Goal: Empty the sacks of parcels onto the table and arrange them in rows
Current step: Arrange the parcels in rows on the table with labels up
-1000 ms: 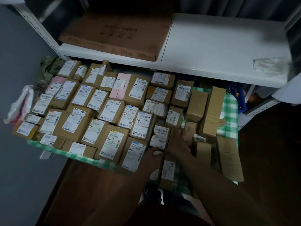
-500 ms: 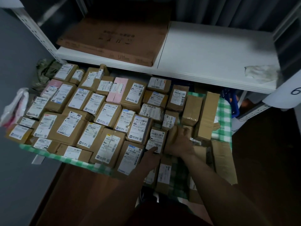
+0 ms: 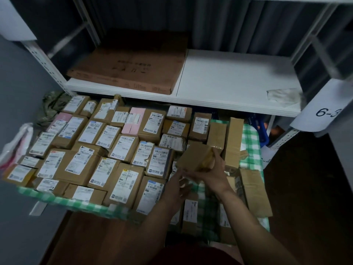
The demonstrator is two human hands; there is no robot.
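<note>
The right hand (image 3: 212, 175) grasps a small plain brown cardboard box (image 3: 193, 157), thumb on its taped right end and fingers under it, holding it tilted and raised above the right part of the surface. The left hand (image 3: 174, 190) reaches up from below to the box's lower left edge. Whether its fingers close on the box or only touch it cannot be told.

Under both hands lie a few labelled brown parcels (image 3: 190, 209) on the green-and-white checked cloth (image 3: 250, 142) that covers the surface, loosely placed near its front edge. To the left, brown cardboard parcels with white shipping labels (image 3: 122, 146) stand packed edge to edge in several rows, labels up, reaching from the front edge to the back. A pale pink parcel (image 3: 135, 121) sits among the back rows.

To the right of the held box, a tall unlabelled brown box (image 3: 233, 142) stands on the cloth, and a long flat brown box (image 3: 254, 192) lies nearer the front.

A white plastic bag (image 3: 15, 148) hangs at the surface's left edge, and a greenish sack (image 3: 51, 104) lies at the back left corner.

Above the back rows runs a white metal shelf (image 3: 235, 81), carrying a large flat brown carton (image 3: 129, 69) on the left and a crumpled pale sheet (image 3: 282, 96) on the right.
</note>
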